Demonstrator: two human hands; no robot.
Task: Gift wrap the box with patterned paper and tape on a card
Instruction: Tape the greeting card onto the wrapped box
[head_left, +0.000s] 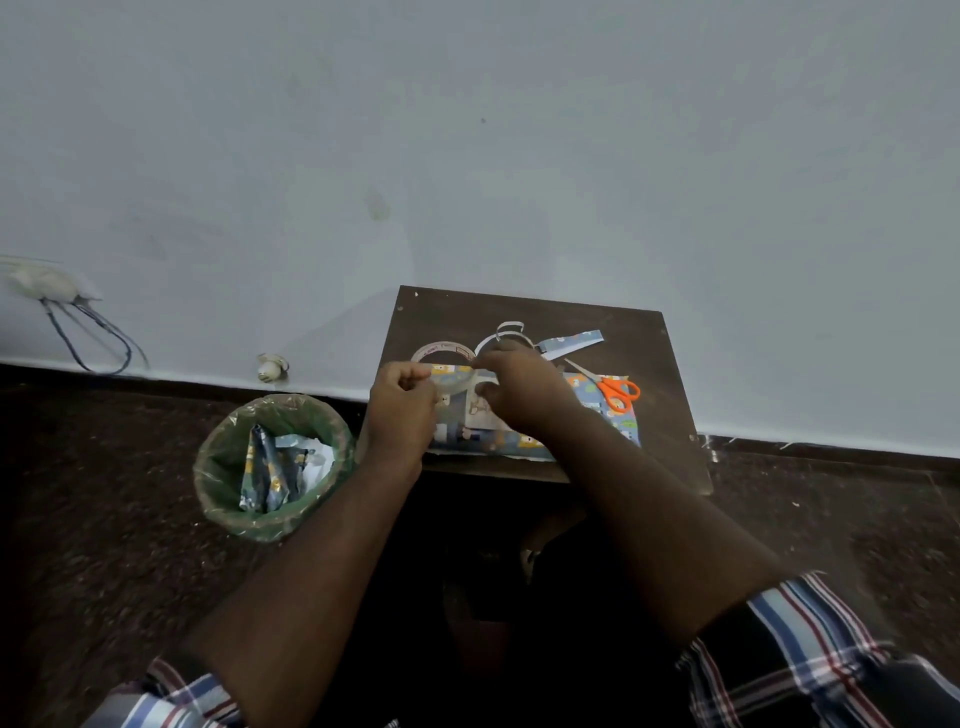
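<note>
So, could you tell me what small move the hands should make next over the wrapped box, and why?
Probably lower the stretched strip of clear tape onto the small white card and press it flat. The left hand and right hand pinch the strip above the box in blue patterned paper, where the card already lies, apparently not yet taped; the orange-handled scissors lie idle.
</note>
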